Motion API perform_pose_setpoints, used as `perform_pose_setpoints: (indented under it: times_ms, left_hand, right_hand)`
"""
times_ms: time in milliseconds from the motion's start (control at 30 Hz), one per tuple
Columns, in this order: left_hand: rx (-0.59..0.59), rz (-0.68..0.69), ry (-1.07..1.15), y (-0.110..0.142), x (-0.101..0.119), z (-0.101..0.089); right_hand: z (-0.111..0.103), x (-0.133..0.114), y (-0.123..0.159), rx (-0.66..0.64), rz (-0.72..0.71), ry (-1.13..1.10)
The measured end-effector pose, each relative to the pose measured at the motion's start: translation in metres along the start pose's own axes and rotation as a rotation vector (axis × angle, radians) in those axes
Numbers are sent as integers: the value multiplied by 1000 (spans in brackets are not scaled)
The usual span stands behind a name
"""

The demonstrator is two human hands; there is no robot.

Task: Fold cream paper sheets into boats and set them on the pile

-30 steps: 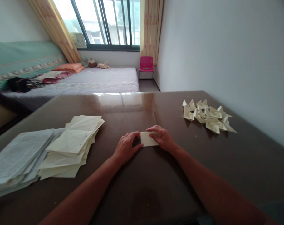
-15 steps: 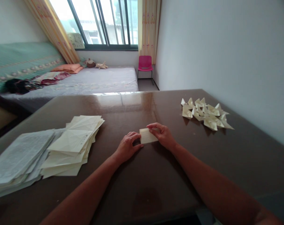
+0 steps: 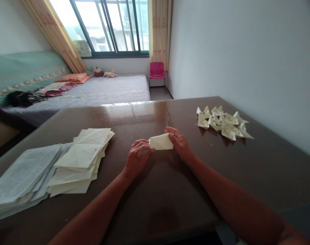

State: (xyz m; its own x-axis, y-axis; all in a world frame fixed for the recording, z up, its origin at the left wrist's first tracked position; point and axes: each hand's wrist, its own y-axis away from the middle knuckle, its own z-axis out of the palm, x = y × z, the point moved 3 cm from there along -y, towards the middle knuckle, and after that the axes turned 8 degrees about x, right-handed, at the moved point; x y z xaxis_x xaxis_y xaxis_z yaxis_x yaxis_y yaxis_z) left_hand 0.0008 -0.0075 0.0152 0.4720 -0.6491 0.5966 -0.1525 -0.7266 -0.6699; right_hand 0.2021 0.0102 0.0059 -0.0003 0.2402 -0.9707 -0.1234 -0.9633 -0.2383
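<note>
A small folded piece of cream paper (image 3: 160,142) is held between my two hands, above the middle of the brown table. My left hand (image 3: 138,153) pinches its left end, thumb in front and fingers behind. At the right end, my right hand (image 3: 180,143) grips the paper with the thumb on the near face, its other fingers partly hidden behind. The near face of the paper looks flat and plain.
Cream creased sheets (image 3: 79,156) lie stacked at the left, beside a pile of greyish printed sheets (image 3: 24,173). Several folded paper shapes (image 3: 221,122) stand at the right on the glossy table (image 3: 144,197). Beyond are a bed (image 3: 119,86) and a pink chair (image 3: 157,70).
The folded paper has turned, showing a plain, wider face towards me, and sits slightly higher. Both hands have shifted their hold on its ends.
</note>
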Motion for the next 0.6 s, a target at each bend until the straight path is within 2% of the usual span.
perform_pose_setpoints:
  times_ms: [100,167,233,333,433,600]
  left_hand:
    - [51,-284,135,3,-6,0]
    - [42,-430,234,4,-7,2]
    - [23,-511,329,4,-9,4]
    - [-32,-551,394,4,-13,8]
    - [-77,-392,214,3,-16,7]
    - [-87,139,-365,4,-7,-1]
  right_hand:
    - [1,-4,2,-73,16,-16]
    - [4,-2,4,-154,53,6]
    - [6,3,6,-173,80,39]
    - [3,12,4,-116,90,81]
    - [-1,20,-1,-86,121,105]
    - [-2,25,-4,-108,123,174]
